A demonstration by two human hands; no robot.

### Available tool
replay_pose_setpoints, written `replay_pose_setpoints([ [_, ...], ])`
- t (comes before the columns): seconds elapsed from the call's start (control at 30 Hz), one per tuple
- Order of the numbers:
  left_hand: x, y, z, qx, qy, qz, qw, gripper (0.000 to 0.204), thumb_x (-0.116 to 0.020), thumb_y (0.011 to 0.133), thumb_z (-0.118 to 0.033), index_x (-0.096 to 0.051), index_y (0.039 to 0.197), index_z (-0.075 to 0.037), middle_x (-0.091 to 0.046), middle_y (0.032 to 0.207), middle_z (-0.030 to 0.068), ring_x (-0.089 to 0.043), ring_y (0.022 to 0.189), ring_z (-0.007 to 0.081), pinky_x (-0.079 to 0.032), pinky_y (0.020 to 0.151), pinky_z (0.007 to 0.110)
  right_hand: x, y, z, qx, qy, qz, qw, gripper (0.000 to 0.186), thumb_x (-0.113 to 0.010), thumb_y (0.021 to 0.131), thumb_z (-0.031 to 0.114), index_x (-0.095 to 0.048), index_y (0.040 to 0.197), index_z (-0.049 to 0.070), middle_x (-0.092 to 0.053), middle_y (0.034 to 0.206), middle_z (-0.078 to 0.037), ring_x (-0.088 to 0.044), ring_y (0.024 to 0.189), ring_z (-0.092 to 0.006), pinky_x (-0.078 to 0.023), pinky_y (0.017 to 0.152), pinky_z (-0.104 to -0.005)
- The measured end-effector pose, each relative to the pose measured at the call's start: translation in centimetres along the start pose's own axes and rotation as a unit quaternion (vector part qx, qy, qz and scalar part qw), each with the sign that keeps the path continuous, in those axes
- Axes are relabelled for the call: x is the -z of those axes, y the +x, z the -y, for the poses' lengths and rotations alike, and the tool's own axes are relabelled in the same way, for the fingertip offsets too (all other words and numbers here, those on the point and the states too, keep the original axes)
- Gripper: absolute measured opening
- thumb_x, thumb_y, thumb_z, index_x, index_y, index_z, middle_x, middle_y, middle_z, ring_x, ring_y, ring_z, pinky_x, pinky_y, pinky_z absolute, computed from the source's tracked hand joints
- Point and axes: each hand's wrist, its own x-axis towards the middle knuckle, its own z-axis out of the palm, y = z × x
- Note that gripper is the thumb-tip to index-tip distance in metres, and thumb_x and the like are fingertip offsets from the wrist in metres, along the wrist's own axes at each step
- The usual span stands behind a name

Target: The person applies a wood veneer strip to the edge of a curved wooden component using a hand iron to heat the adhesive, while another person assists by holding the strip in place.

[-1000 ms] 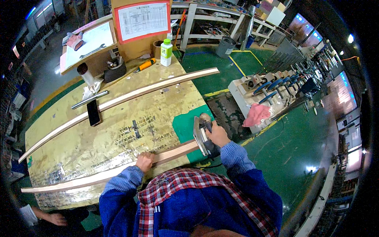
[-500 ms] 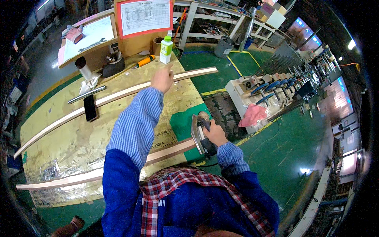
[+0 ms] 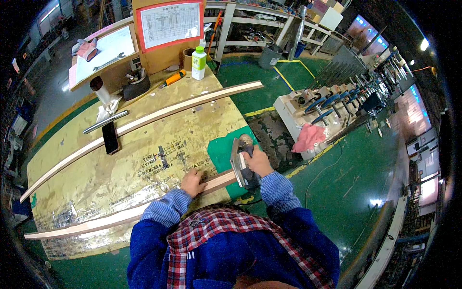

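Note:
My right hand (image 3: 260,162) is wrapped round a dark handheld power tool (image 3: 244,159) with a flat metal base plate. The tool is tipped up at the table's right end, its plate facing left, over a green patch (image 3: 219,149). Just left of it, my left hand (image 3: 193,183) is closed over the near wooden strip (image 3: 96,225), its fingers bent at the far edge. This pale strip with a darker side runs along the table's near edge, and its right end meets the tool. A second, curved wooden strip (image 3: 192,102) lies farther back.
On the worn yellow table (image 3: 130,168) are a phone (image 3: 110,137), a metal tube (image 3: 106,122), an orange-handled cutter (image 3: 174,78) and a white bottle with a green cap (image 3: 198,65). A clamp rack (image 3: 322,103) with a pink cloth (image 3: 309,138) stands to the right.
My left hand has come back from beside the bottle, over the far strip, down to the near strip. My right hand keeps its hold on the power tool at nearly the same place.

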Motion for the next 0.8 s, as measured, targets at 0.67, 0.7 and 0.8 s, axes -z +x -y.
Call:
replay_pose_setpoints([
  [0.67, -2.0, -0.5, 2.0, -0.225, 0.159, 0.041, 0.96, 0.025, -0.054, 0.073, -0.008, -0.05, 0.097, -0.001, -0.053, 0.083, 0.0173, -0.056, 0.078, 0.0319, -0.049, 0.067, 0.04, -2.3, -3.0, 6.3, -0.001, -0.038, 0.029, 0.999, 0.055, -0.055, 0.085, 0.039, -0.04, 0.109, -0.008, -0.06, 0.084, -0.027, -0.06, 0.079, -0.0419, -0.049, 0.066, -0.0505],
  [0.7, -1.8, -0.4, 1.8, -0.23, 0.149, 0.041, 0.961, 0.025, -0.054, 0.073, -0.008, -0.05, 0.097, -0.001, -0.052, 0.082, 0.0173, -0.055, 0.078, 0.0326, -0.048, 0.066, 0.041, -2.2, -3.0, 5.9, 0.006, -0.037, 0.013, 0.999, 0.054, -0.056, 0.084, 0.039, -0.04, 0.108, -0.007, -0.06, 0.083, -0.027, -0.06, 0.078, -0.042, -0.049, 0.065, -0.0506],
  [0.8, -1.0, -0.5, 1.6, -0.243, 0.113, 0.017, 0.963, 0.025, -0.053, 0.073, -0.008, -0.049, 0.097, -0.001, -0.051, 0.08, 0.0169, -0.054, 0.076, 0.0338, -0.047, 0.066, 0.042, -2.0, -2.4, 3.9, 0.011, -0.034, -0.022, 0.999, 0.051, -0.057, 0.083, 0.037, -0.041, 0.103, -0.006, -0.06, 0.077, -0.027, -0.06, 0.073, -0.0428, -0.049, 0.062, -0.0512],
])
